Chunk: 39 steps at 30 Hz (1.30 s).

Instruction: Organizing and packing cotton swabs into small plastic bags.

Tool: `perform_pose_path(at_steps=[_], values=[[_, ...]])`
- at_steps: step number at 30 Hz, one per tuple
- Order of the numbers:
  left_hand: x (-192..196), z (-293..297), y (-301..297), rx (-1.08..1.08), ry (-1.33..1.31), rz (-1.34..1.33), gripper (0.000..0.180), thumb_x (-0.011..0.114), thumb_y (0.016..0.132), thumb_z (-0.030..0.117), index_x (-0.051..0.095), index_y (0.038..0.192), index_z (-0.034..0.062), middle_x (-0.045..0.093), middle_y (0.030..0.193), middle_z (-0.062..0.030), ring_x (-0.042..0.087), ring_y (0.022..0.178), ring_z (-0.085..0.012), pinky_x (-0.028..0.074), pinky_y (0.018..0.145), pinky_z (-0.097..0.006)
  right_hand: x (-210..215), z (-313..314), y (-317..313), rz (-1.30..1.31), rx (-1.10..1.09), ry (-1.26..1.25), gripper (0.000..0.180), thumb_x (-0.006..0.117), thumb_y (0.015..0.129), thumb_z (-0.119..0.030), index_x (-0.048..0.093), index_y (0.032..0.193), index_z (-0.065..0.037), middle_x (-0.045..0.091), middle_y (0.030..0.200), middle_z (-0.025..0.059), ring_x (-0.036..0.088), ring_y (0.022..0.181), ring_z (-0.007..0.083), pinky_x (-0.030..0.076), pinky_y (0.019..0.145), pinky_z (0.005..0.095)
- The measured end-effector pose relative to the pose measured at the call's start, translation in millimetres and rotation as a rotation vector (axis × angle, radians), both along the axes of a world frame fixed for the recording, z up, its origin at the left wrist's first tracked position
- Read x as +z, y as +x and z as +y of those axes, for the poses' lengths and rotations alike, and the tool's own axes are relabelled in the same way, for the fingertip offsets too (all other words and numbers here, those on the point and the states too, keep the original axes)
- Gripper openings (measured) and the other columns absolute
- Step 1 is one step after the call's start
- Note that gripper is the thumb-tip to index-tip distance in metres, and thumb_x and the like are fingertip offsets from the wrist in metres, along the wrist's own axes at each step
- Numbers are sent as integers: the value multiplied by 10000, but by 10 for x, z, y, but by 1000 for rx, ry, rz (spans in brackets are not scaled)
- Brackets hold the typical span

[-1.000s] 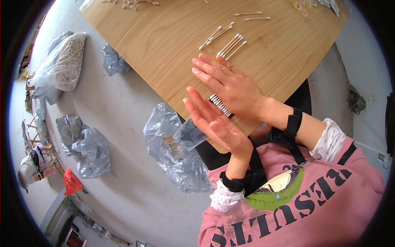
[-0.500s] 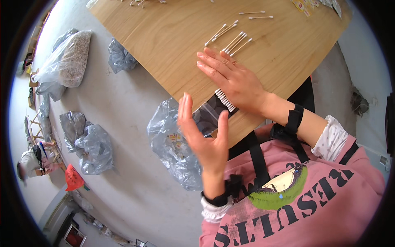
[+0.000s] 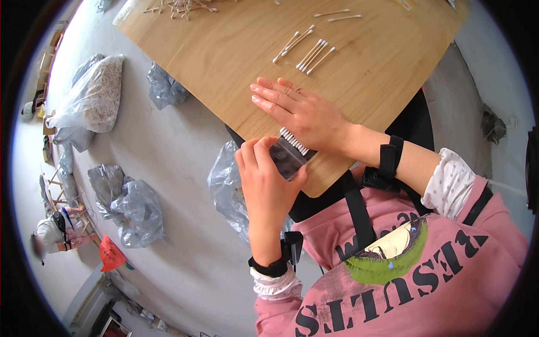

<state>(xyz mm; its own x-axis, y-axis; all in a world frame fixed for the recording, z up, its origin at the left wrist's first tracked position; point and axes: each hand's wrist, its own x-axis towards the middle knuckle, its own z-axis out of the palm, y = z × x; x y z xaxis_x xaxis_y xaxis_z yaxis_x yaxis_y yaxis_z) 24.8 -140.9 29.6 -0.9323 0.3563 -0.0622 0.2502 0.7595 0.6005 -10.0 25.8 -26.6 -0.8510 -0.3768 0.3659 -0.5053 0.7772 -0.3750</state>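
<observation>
A dark, see-through plastic bag (image 3: 289, 159) sits at the table's near corner, with a row of cotton swab tips (image 3: 294, 141) showing at its upper end. My left hand (image 3: 264, 182) is curled round the bag, fingertips at one side edge and thumb at the other. My right hand (image 3: 311, 115) lies flat beside the swab tips, fingers stretched out over the wooden table (image 3: 224, 67); what is beneath its palm is hidden. Beyond its fingers are several loose cotton swabs (image 3: 312, 56) in small groups.
A pile of swabs (image 3: 182, 7) is at the table's far edge. On the floor, a clear plastic bag (image 3: 224, 180) hangs or stands below the near corner. More grey bags (image 3: 135, 210) and a large filled bag (image 3: 104, 92) stand to the left. Another person (image 3: 50, 233) is at far left.
My left hand has moved up and closed its fingers and thumb about the dark bag. My right hand has shifted slightly left, and the whole view has tilted a little.
</observation>
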Motion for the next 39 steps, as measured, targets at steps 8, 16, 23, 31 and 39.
perform_pose_path(at_steps=[8,16,23,31,39], values=[[-230,-79,16,-35,164,87,616,859,585,83,528,1100,10,505,1109,-155,497,1064,-352,507,858,-429,-84,-64,81,-38,-5,1,505,519,951,-152,468,1443,-50,420,1549,79,353,1466,234,338,1196,424],[-173,-85,-13,-35,166,50,617,875,585,127,534,1085,8,517,1081,-138,502,1060,-334,472,905,-421,-45,-151,49,10,13,16,485,559,923,-160,520,1375,11,461,1505,148,435,1407,274,361,1173,417],[-229,-100,39,-17,119,113,634,879,582,106,548,1113,2,543,1108,-141,503,1055,-349,464,887,-440,14,-348,134,-111,20,-275,498,528,936,-96,486,1428,-36,456,1514,119,415,1424,292,356,1178,431],[-269,-42,194,64,88,221,752,882,616,103,548,1284,10,559,1232,-150,515,1112,-359,443,943,-445,118,-412,258,-372,13,-788,503,484,983,-73,430,1482,-37,446,1525,142,355,1466,287,301,1193,406],[-192,289,505,-55,-349,21,1133,580,854,675,146,1543,-112,116,1640,-272,42,1544,-382,-4,1231,-508,351,741,209,-205,-406,-897,395,458,1061,-167,493,1429,-27,507,1474,129,423,1411,235,305,1161,338]])
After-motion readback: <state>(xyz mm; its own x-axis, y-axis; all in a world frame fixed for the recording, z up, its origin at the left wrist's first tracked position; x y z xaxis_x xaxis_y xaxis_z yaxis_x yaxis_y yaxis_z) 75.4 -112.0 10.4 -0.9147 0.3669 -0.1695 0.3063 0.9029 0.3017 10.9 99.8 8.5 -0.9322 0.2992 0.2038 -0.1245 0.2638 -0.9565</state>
